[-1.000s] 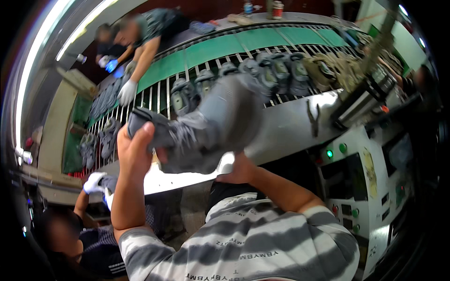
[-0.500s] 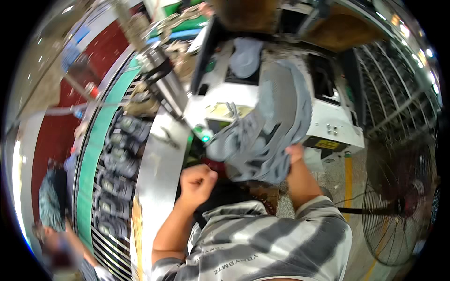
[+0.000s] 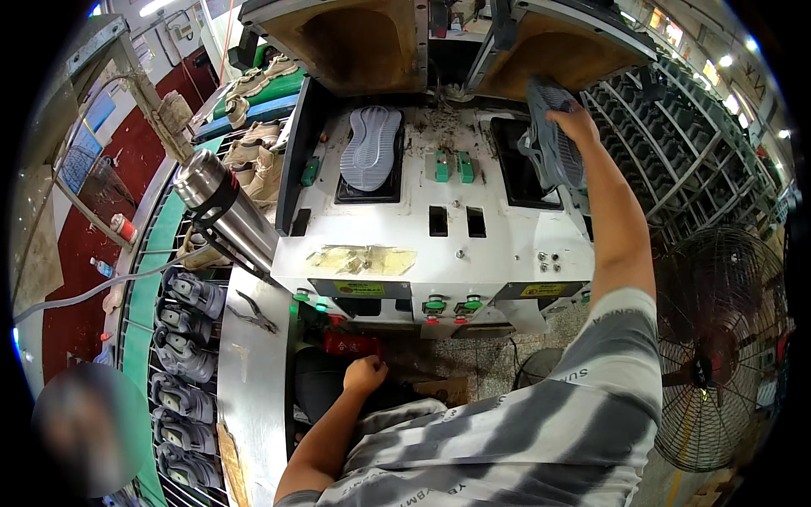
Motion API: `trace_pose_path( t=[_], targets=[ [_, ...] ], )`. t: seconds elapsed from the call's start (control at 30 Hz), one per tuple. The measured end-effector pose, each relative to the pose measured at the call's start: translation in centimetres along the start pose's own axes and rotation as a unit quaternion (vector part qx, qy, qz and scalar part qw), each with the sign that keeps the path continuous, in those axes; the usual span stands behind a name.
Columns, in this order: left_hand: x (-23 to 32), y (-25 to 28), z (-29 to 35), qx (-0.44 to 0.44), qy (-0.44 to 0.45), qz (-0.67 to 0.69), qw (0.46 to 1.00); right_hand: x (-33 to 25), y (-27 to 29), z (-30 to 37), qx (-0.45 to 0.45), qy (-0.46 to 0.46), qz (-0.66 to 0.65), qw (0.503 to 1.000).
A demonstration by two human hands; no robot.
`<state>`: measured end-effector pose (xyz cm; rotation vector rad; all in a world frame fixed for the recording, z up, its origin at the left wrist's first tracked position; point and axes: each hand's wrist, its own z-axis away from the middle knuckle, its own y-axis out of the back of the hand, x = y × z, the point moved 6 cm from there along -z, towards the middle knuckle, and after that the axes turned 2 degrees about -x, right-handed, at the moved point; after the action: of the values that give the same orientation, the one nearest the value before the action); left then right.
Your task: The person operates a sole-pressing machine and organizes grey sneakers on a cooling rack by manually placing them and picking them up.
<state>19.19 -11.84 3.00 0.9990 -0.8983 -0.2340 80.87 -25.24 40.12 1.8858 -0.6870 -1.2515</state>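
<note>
right hand (image 3: 576,127) is wrapping firmly round grey textured shoe (image 3: 553,148), likely steadying its tilt | shoe is hanging by black rectangular pad (image 3: 512,165), contact unclear | left hand (image 3: 366,374) is curling loosely, contents hidden

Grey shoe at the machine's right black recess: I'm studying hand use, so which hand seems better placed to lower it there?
Probably the right hand: it grips the grey shoe at the black recess, while the left hand is low in the view, loosely closed, away from the shoe.
</note>
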Motion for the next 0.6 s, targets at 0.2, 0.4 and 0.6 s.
trace_pose_path(
  t=[0.2,0.4,0.6],
  targets=[
    [-0.1,0.4,-0.4,-0.012,0.031,0.009,0.999,2.3,-8.6,-4.1,-0.154,-0.058,0.102,0.981],
    [0.7,0.4,-0.9,-0.043,0.026,-0.015,0.999,1.2,-8.4,2.2,-0.067,-0.059,0.092,0.992],
    [5.7,-5.2,-4.5,-0.114,-0.043,0.125,0.985,5.4,-5.7,17.9,0.161,0.282,-0.033,0.945]
  ],
)
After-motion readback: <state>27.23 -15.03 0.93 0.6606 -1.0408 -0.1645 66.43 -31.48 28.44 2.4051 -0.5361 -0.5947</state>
